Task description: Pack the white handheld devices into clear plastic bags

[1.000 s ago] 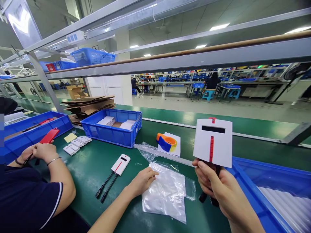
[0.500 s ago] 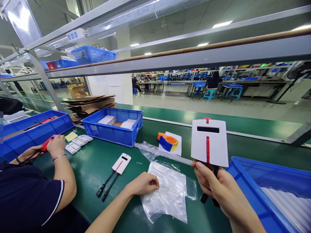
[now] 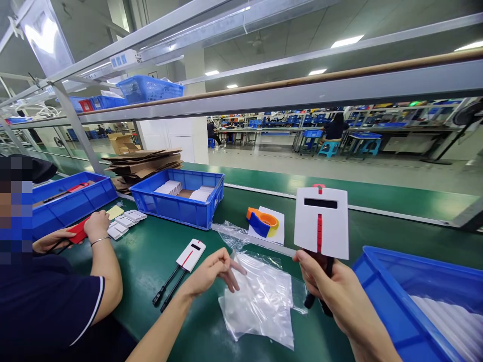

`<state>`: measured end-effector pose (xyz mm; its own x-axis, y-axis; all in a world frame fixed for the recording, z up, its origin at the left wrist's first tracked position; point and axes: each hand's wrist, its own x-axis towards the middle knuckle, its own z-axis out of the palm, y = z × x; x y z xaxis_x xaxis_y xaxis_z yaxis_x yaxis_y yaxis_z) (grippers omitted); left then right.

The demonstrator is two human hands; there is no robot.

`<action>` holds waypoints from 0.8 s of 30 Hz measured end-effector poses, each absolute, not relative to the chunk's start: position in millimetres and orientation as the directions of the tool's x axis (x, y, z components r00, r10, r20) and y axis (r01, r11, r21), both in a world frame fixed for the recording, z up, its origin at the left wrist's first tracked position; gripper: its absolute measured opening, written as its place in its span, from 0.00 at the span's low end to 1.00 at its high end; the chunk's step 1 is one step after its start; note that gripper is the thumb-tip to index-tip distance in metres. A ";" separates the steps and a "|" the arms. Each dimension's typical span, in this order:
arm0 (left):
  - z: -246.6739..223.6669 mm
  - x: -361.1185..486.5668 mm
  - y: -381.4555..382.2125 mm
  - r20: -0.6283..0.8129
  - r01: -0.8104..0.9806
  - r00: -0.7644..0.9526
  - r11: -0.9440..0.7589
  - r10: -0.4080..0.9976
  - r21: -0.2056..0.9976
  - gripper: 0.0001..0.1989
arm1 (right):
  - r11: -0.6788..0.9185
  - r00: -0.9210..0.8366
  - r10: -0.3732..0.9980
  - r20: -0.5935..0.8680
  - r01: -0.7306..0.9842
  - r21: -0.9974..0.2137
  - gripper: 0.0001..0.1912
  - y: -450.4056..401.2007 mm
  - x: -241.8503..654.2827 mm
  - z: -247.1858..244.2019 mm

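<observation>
My right hand (image 3: 332,286) grips a white flat device (image 3: 321,221) by its lower end and holds it upright above the bench. The device has a black slot window, a red strip down its middle, and black cables hanging behind my fingers. My left hand (image 3: 219,269) hovers over the left edge of a stack of clear plastic bags (image 3: 260,301), fingers spread and holding nothing. A second white device (image 3: 191,254) with two black cables lies on the green bench to the left of that hand.
An orange and blue tape dispenser (image 3: 264,221) sits on white paper behind the bags. A blue bin (image 3: 392,301) with white pieces stands at right, another blue bin (image 3: 173,211) at back left. A co-worker (image 3: 56,296) at left handles a red part (image 3: 80,231). A shelf rail (image 3: 264,98) crosses above.
My left hand has risen slightly off the bags and its fingers have opened out. My right hand still holds the device, almost unmoved. The view has shifted slightly.
</observation>
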<state>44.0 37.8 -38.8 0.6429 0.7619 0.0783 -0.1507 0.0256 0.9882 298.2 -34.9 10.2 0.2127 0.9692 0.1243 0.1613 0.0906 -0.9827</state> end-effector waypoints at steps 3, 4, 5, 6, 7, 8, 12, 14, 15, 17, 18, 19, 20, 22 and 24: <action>-19.9 42.1 26.3 0.072 -0.042 0.546 -0.059 0.835 0.997 0.06 | 0.102 0.204 0.966 0.157 0.257 -0.961 0.27 -29.5 289.1 4.2; -14.5 42.0 21.5 0.066 0.010 0.515 -0.083 0.855 0.996 0.06 | 0.099 0.183 0.971 0.152 0.273 -0.957 0.26 -28.0 285.3 2.7; -10.0 41.9 16.6 0.064 0.058 0.487 -0.106 0.871 0.993 0.06 | 0.096 0.162 0.976 0.146 0.283 -0.954 0.25 -26.7 281.6 1.4; -6.4 41.7 11.8 0.065 0.097 0.465 -0.124 0.883 0.987 0.05 | 0.091 0.142 0.980 0.138 0.291 -0.952 0.25 -25.5 278.3 0.1; -3.8 41.3 7.4 0.072 0.126 0.447 -0.143 0.892 0.982 0.05 | 0.086 0.128 0.983 0.129 0.299 -0.951 0.25 -24.5 275.3 -0.9; -2.1 40.7 3.5 0.083 0.150 0.430 -0.162 0.899 0.975 0.05 | 0.078 0.120 0.986 0.119 0.302 -0.950 0.25 -23.8 272.8 -1.9; -2.8 37.3 -6.9 0.138 0.305 0.330 -0.244 0.934 0.920 0.05 | 0.027 0.064 0.997 0.045 0.253 -0.967 0.26 -24.7 264.3 -4.5; -5.2 36.2 -9.8 0.186 0.423 0.267 -0.288 0.946 0.859 0.05 | 0.001 0.039 0.999 0.009 0.213 -0.977 0.26 -26.4 259.8 -5.8; -6.5 36.0 -11.0 0.214 0.477 0.239 -0.306 0.947 0.824 0.04 | -0.005 0.039 0.999 0.003 0.203 -0.979 0.25 -27.0 257.7 -6.7; -9.0 35.8 -13.2 0.263 0.555 0.202 -0.331 0.943 0.763 0.04 | -0.003 0.035 0.999 0.004 0.222 -0.975 0.24 -26.3 254.7 -9.6; -10.4 35.7 -14.2 0.283 0.577 0.189 -0.339 0.940 0.743 0.04 | -0.002 0.014 1.000 0.001 0.247 -0.969 0.23 -25.0 254.1 -11.7; -12.1 35.5 -15.1 0.296 0.589 0.180 -0.344 0.938 0.731 0.04 | 0.002 -0.019 1.000 -0.004 0.280 -0.960 0.22 -23.2 254.2 -14.4; -14.3 35.2 -15.8 0.303 0.597 0.174 -0.345 0.937 0.725 0.04 | 0.011 -0.055 0.998 -0.007 0.315 -0.949 0.22 -21.0 254.9 -17.6; -20.6 34.6 -17.0 0.294 0.609 0.171 -0.336 0.940 0.719 0.05 | 0.040 -0.097 0.995 0.003 0.380 -0.924 0.21 -16.4 257.3 -25.4; -29.1 34.4 -18.3 0.320 0.622 0.140 -0.334 0.937 0.708 0.04 | 0.062 -0.076 0.997 0.033 0.416 -0.907 0.23 -13.2 259.1 -33.3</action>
